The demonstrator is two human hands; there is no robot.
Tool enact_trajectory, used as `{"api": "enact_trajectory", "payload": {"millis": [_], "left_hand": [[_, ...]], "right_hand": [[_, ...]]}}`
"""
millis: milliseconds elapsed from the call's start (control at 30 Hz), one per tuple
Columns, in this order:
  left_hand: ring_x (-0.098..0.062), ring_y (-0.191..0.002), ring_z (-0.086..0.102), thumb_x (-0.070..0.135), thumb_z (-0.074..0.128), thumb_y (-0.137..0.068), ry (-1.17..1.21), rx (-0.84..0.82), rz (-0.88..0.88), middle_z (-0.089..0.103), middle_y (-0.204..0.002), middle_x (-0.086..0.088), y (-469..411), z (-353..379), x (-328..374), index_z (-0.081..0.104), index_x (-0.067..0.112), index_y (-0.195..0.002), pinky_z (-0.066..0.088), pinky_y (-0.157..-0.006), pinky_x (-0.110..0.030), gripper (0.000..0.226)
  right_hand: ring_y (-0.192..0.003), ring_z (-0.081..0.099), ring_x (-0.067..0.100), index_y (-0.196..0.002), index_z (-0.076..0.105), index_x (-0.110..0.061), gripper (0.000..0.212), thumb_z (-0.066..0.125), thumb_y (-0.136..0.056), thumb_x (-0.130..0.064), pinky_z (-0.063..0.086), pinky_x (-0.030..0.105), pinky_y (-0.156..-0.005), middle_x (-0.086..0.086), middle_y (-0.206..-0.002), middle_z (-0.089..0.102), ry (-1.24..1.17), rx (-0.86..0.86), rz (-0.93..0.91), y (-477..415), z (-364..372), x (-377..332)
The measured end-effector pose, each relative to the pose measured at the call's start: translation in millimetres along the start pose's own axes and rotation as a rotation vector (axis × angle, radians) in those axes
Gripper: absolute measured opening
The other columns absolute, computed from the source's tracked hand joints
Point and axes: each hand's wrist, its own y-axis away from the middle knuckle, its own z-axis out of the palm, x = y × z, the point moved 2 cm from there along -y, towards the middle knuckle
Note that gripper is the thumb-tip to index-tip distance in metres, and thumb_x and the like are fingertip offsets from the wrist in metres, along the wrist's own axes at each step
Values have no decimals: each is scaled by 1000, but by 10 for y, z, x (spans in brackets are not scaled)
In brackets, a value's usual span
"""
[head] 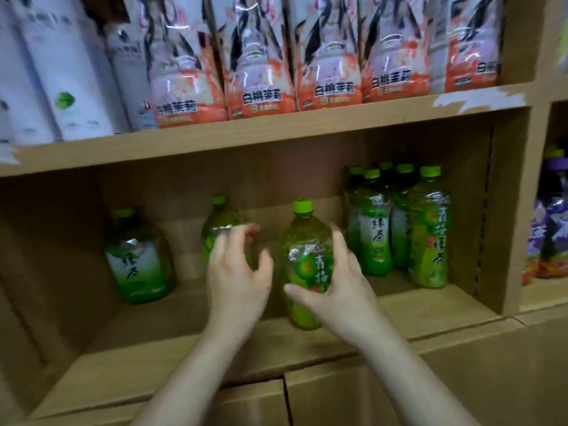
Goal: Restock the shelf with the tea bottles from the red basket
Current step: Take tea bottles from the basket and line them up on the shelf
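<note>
A green tea bottle (302, 241) with a green cap stands upright near the front of the lower cardboard shelf (430, 309). My right hand (341, 290) wraps it from the right, thumb across the label. Just left of it, my left hand (238, 272) hovers with fingers spread, holding nothing, in front of a second bottle (218, 222) further back. A third bottle (140, 259) stands alone at the left. Several more green bottles (399, 222) are grouped at the right end. The red basket is out of view.
The shelf above (276, 130) carries a row of orange-and-white bottles (261, 72) and white bottles (61, 87) at the left. A cardboard divider (516, 195) closes the right side; purple bottles (550, 226) stand beyond it. Bare shelf floor lies between the single bottles.
</note>
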Motion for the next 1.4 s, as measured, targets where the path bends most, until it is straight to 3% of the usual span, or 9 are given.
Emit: {"api": "enact_trajectory", "payload": {"millis": [100,267,367,633,800,1000,1100,1267,1400], "left_hand": [[-37,-119,45,22,77,-72,-72,-65,-352,48,-129,-17,-164,48,-611,40,18,-137,39,-95,-37,75],[-32,-129,44,21,83,-68,80,-185,-505,40,-146,-13,-372,314,-1165,12,18,-150,36,-102,-34,108],[-32,-120,53,16,81,-71,134,-198,-483,48,-140,-10,-402,488,-1286,9,21,-150,42,-95,-35,106],[10,-73,47,11,83,-67,214,-127,-441,52,-117,4,-419,499,-1543,26,18,-146,35,-67,-4,98],[-17,-101,60,24,87,-62,149,-123,-468,64,-119,-4,-485,448,-1765,35,20,-142,42,-80,-22,96],[-5,-81,51,19,84,-68,129,-114,-462,62,-124,-5,-452,395,-1765,23,27,-146,43,-83,-28,100],[-7,-83,53,18,82,-70,101,-104,-428,62,-125,-5,-421,385,-1713,18,33,-147,46,-81,-30,101],[-34,-123,45,23,82,-68,-140,-108,-272,47,-135,-16,-448,384,-1694,22,27,-147,43,-97,-42,100],[-37,-134,27,27,76,-74,-252,-99,-222,31,-146,-20,-475,346,-1602,29,19,-145,30,-110,-44,86]], "right_hand": [[-128,40,35,-141,-27,-41,118,67,-73,-61,43,41,-100,19,-148,20,322,101,7,-81,283,-69],[-127,38,35,-134,-34,-47,127,71,-66,-64,48,43,-92,16,-140,20,377,80,77,-411,427,-98],[-131,32,34,-138,-30,-47,126,74,-66,-60,44,46,-99,15,-140,18,328,15,116,-679,602,-131],[-123,41,35,-144,-22,-42,116,68,-74,-60,43,42,-96,15,-133,28,275,50,9,-1198,998,-138],[-116,51,33,-148,-4,-45,95,67,-84,-39,44,35,-95,12,-131,36,135,71,-112,-1287,1098,-39],[-123,49,19,-145,34,-33,77,69,-81,-10,35,27,-109,4,-131,49,-223,79,-148,-1289,1140,129],[-126,50,16,-146,31,-35,82,69,-81,-4,41,34,-109,-2,-134,51,-323,25,-111,-1291,1146,187],[-129,42,6,-147,-5,-42,105,70,-82,-7,32,15,-101,-17,-130,42,-209,-312,-114,-1211,1032,171],[-127,49,19,-150,14,-38,89,66,-84,-8,40,20,-97,-4,-139,48,-122,-232,-77,-1067,798,-23]]}}
